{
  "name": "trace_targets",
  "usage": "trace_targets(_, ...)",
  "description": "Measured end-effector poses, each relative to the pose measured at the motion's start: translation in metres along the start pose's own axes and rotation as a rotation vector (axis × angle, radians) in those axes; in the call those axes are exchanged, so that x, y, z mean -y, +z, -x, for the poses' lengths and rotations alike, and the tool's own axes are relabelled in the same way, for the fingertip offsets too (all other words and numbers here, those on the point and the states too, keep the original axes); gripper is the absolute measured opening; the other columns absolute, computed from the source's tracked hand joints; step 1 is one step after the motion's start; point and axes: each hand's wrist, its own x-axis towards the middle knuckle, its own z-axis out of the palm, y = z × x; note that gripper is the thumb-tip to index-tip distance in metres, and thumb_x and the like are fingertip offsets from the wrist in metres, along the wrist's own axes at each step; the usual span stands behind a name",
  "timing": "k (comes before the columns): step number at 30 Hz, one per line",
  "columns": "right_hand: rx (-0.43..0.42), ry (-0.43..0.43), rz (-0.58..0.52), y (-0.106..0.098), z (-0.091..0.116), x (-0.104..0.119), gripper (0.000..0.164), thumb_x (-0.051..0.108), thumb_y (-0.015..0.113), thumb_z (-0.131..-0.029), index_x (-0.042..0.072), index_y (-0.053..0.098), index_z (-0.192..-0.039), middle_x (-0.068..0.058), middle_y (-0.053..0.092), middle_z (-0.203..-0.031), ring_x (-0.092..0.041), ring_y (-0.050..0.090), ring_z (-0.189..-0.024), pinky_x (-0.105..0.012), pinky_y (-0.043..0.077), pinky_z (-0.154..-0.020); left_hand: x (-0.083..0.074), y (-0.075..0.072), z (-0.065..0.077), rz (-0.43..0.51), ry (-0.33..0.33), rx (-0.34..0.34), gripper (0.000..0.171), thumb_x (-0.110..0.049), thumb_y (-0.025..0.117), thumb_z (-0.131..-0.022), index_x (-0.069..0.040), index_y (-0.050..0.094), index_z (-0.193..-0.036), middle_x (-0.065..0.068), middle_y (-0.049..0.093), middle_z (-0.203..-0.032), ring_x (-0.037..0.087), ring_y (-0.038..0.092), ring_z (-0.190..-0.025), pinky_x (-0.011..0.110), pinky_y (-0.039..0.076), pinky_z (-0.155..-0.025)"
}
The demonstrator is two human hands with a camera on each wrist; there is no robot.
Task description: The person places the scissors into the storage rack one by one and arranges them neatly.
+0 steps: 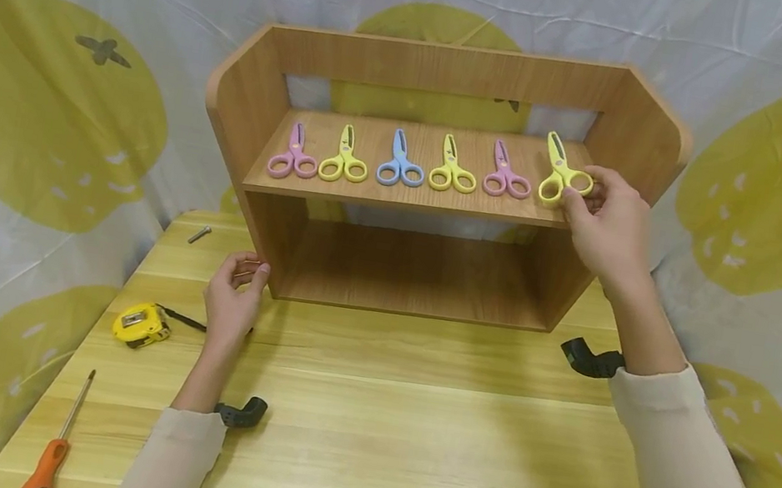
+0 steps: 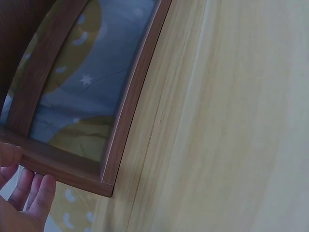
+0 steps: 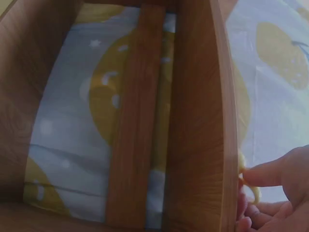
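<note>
My right hand (image 1: pixel 614 223) pinches one handle loop of yellow scissors (image 1: pixel 560 166) at the right end of a wooden shelf's (image 1: pixel 405 200) upper board. Whether these scissors touch the board, I cannot tell. In the right wrist view a side panel mostly hides the scissors (image 3: pixel 241 162). To their left stand several more in a row, blades away from me: pink scissors (image 1: pixel 502 164), yellow scissors (image 1: pixel 450 162), blue scissors (image 1: pixel 398 154), yellow scissors (image 1: pixel 346 151) and pink scissors (image 1: pixel 295 147). My left hand (image 1: pixel 235 297) rests with relaxed fingers against the shelf's lower left side.
Left on the wooden table (image 1: pixel 406 449) lie a yellow tape measure (image 1: pixel 142 325) with a black strap, an orange-handled screwdriver (image 1: pixel 49 463) and a metal bolt (image 1: pixel 199 234). A lemon-print cloth (image 1: pixel 46 116) hangs behind and beside the shelf.
</note>
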Motion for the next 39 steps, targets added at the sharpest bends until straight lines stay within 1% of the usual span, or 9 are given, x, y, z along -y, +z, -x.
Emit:
trace_targets(4,0.03,0.026,0.068,0.0,-0.006,0.001,0.051,0.033,0.056,-0.103,0.004,0.057,-0.145,-0.014,0.067,-0.111,-0.019,0.055,-0.089,-0.024,0.043,-0.064,0.001,0.0,0.001,0.003,0.001,0.012,0.026,-0.031,0.067,-0.102,-0.016,0.065,-0.123,0.002,0.069,-0.115,0.012,0.067,-0.105,0.018,0.052,-0.078)
trace_targets(7,0.05,0.035,0.114,-0.002,-0.008,0.0,0.051,0.034,0.053,-0.104,0.002,0.056,-0.144,-0.017,0.063,-0.107,-0.024,0.053,-0.092,-0.029,0.041,-0.067,0.001,0.0,0.002,0.006,-0.007,0.024,0.027,-0.032,0.066,-0.102,-0.016,0.064,-0.124,0.003,0.068,-0.116,0.014,0.067,-0.106,0.02,0.052,-0.08)
trace_targets(11,0.075,-0.001,0.149,-0.002,-0.009,-0.001,0.048,0.028,0.053,-0.104,-0.003,0.06,-0.139,-0.019,0.057,-0.106,-0.031,0.05,-0.102,-0.038,0.039,-0.08,0.001,-0.001,0.002,0.011,-0.022,0.026,0.026,-0.033,0.066,-0.102,-0.018,0.064,-0.124,0.001,0.067,-0.117,0.013,0.065,-0.107,0.021,0.052,-0.08)
trace_targets(15,0.085,-0.038,0.162,-0.002,-0.011,-0.001,0.043,0.023,0.054,-0.103,-0.007,0.064,-0.132,-0.023,0.056,-0.11,-0.034,0.046,-0.114,-0.044,0.035,-0.091,0.0,-0.001,0.001,0.019,-0.026,0.022,0.026,-0.032,0.066,-0.102,-0.017,0.064,-0.123,0.001,0.067,-0.116,0.012,0.065,-0.106,0.02,0.052,-0.078)
trace_targets(19,0.084,-0.038,0.16,-0.001,-0.011,-0.002,0.044,0.024,0.054,-0.102,-0.007,0.065,-0.132,-0.023,0.057,-0.113,-0.034,0.046,-0.113,-0.046,0.035,-0.093,0.001,-0.002,0.001,0.024,-0.029,0.019,0.025,-0.031,0.067,-0.102,-0.017,0.065,-0.123,0.001,0.068,-0.116,0.011,0.065,-0.106,0.018,0.052,-0.076)
trace_targets(25,0.05,-0.038,0.13,-0.002,-0.007,-0.004,0.048,0.025,0.058,-0.101,-0.008,0.061,-0.135,-0.026,0.059,-0.117,-0.035,0.048,-0.118,-0.052,0.034,-0.105,0.0,-0.002,0.001,0.027,-0.027,0.039,0.028,-0.034,0.066,-0.102,-0.018,0.064,-0.125,0.001,0.067,-0.118,0.013,0.065,-0.11,0.018,0.053,-0.078)
trace_targets(28,0.014,-0.042,0.117,-0.003,-0.004,-0.005,0.05,0.025,0.06,-0.099,-0.008,0.06,-0.137,-0.026,0.059,-0.12,-0.035,0.05,-0.116,-0.047,0.037,-0.098,-0.001,-0.002,0.001,0.018,-0.013,0.054,0.03,-0.034,0.065,-0.102,-0.017,0.063,-0.127,0.002,0.067,-0.12,0.017,0.066,-0.112,0.018,0.053,-0.078)
trace_targets(34,-0.061,-0.069,0.061,-0.002,0.01,-0.012,0.048,0.025,0.064,-0.097,-0.002,0.062,-0.136,-0.021,0.058,-0.122,-0.022,0.059,-0.095,-0.019,0.042,-0.077,-0.005,-0.002,0.001,-0.026,0.016,0.046,0.034,-0.035,0.066,-0.102,-0.016,0.061,-0.129,0.002,0.066,-0.122,0.019,0.066,-0.112,0.017,0.053,-0.078)
trace_targets(39,-0.153,-0.162,-0.021,0.002,0.028,-0.018,0.038,0.02,0.068,-0.096,-0.001,0.067,-0.128,-0.017,0.06,-0.118,-0.017,0.06,-0.098,-0.011,0.043,-0.082,-0.017,-0.003,0.005,-0.058,0.104,-0.005,0.035,-0.03,0.069,-0.1,-0.01,0.059,-0.128,0.005,0.064,-0.122,0.02,0.065,-0.108,0.03,0.058,-0.087)
